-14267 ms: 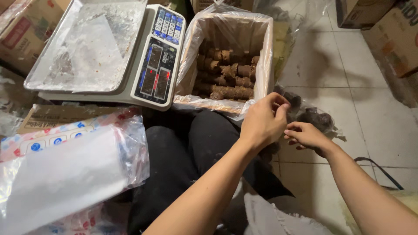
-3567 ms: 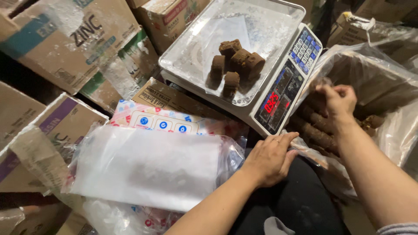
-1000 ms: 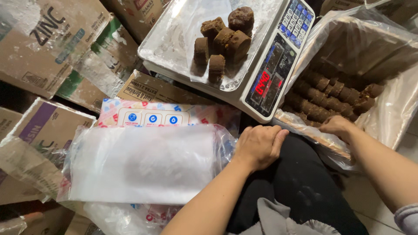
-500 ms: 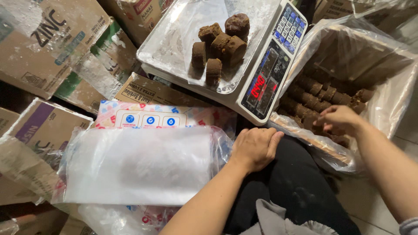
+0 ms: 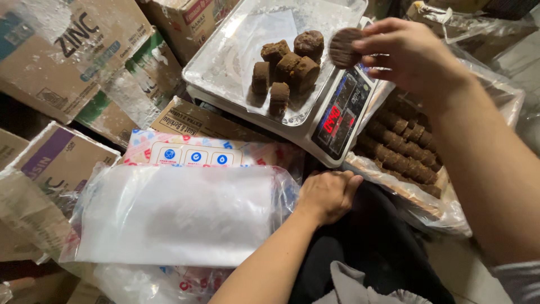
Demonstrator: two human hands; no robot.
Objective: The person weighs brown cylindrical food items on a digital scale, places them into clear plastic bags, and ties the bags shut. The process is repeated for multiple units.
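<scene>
My right hand (image 5: pixel 413 53) holds a round brown sugar block (image 5: pixel 344 47) by its edge, just above the right rim of a digital scale (image 5: pixel 343 110). Several more brown cylinder blocks (image 5: pixel 287 70) lie piled on the scale's plastic-covered metal tray (image 5: pixel 236 50). My left hand (image 5: pixel 328 194) rests as a loose fist on my dark-clothed lap, beside a stack of clear plastic bags (image 5: pixel 180 217). To the right, a plastic-lined cardboard box (image 5: pixel 427 191) holds rows of the same brown blocks (image 5: pixel 402 149).
Cardboard cartons (image 5: pixel 62 62) crowd the left and top of the view, some dusted white. A colourful printed packet (image 5: pixel 197 155) lies under the clear bags. Crumpled plastic (image 5: pixel 495 84) spills from the box at the right.
My right hand has risen out of the lined box with one brown block and moved left over the scale. The left hand has stayed on my lap.
</scene>
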